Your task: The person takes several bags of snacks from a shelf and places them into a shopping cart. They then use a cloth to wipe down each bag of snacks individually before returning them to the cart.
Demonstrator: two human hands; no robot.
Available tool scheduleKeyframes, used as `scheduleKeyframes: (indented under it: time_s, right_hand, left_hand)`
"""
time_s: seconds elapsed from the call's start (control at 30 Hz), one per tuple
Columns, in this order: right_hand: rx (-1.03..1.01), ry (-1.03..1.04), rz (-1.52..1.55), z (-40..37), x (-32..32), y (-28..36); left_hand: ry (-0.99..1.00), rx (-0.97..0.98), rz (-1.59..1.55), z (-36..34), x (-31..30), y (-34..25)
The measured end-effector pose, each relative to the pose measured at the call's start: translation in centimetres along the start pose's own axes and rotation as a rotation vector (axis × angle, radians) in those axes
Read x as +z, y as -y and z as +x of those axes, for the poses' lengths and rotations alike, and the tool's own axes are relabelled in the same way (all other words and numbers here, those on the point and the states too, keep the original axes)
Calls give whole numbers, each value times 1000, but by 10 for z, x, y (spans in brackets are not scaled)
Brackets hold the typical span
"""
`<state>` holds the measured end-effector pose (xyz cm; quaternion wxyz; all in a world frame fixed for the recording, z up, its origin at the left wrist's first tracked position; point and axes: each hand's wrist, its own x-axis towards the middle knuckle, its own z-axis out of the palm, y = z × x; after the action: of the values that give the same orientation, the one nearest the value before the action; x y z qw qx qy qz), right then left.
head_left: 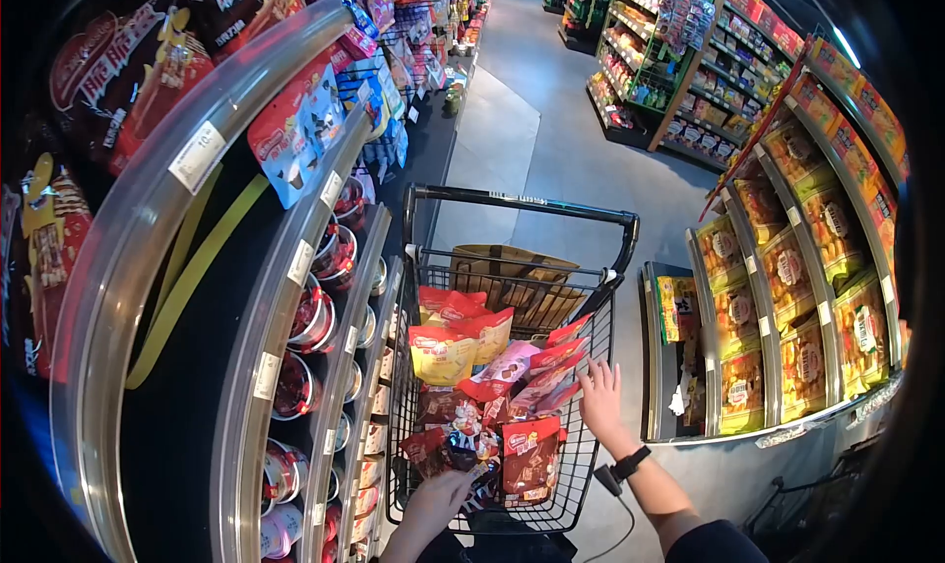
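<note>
A black wire shopping cart [396, 435] stands in front of me with several snack bags inside. Low in the cart, my left hand [440, 501] has its fingers closed at the lower edge of a dark, multicoloured snack bag [471, 447]. My right hand [601, 402] is over the cart's right rim, fingers spread and holding nothing, beside a row of upright pink-and-red bags [551, 374]. Yellow-and-red bags [443, 354] lie toward the cart's far left. A brown-and-red bag [531, 462] rests to the right of my left hand.
Close on the left, a shelf [197, 169] carries large snack bags and tubs [313, 317]. Yellow food packs [787, 278] fill the right-hand shelves. A brown crate-like box [517, 292] sits at the cart's far end. A cable [630, 519] hangs below my right wrist.
</note>
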<state>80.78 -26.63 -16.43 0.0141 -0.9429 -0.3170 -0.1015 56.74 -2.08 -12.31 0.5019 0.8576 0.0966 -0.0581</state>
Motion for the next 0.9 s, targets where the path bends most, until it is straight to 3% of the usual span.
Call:
scheduleKeyframes:
  time_s: [0.07, 0.13, 0.2, 0.27, 0.3, 0.33, 0.43, 0.5, 0.53, 0.6, 0.67, 0.77, 0.8, 0.87, 0.9]
  right_hand:
    - [63, -6, 91, -9, 6, 0]
    - [207, -116, 220, -11, 11, -1]
    - [255, -161, 259, -15, 13, -2]
    - [217, -131, 310, -16, 12, -5]
    - [220, -143, 296, -17, 15, -6]
    - [243, -161, 282, -17, 16, -7]
    - [286, -163, 331, -19, 16, -5]
    - [305, -165, 348, -17, 14, -5]
    - [308, -159, 379, -18, 14, -5]
    - [327, -135, 375, -24, 10, 0]
    - [342, -104, 404, -23, 9, 1]
    - [333, -113, 397, -24, 10, -1]
    - [316, -129, 404, -23, 11, -2]
    - [319, -132, 417, -23, 12, -2]
    - [319, -142, 422, -16, 13, -5]
  left_hand:
    - [-83, 106, -2, 50, 10, -9]
    - [103, 345, 276, 107, 46, 19]
    - [78, 321, 346, 158, 101, 66]
    - [202, 10, 335, 208, 129, 82]
    - [175, -52, 311, 217, 126, 71]
    - [44, 80, 323, 230, 137, 86]
    - [-50, 3, 295, 267, 145, 102]
    - [-15, -38, -10, 280, 140, 93]
    - [-7, 95, 315, 294, 147, 120]
    - [136, 67, 356, 298, 152, 138]
    - [137, -36, 215, 303, 150, 132]
    - [39, -6, 59, 323, 176, 183]
    - [39, -3, 62, 319, 172, 167]
    - [15, -119, -391, 305, 152, 114]
    - [73, 241, 254, 321, 139, 112]
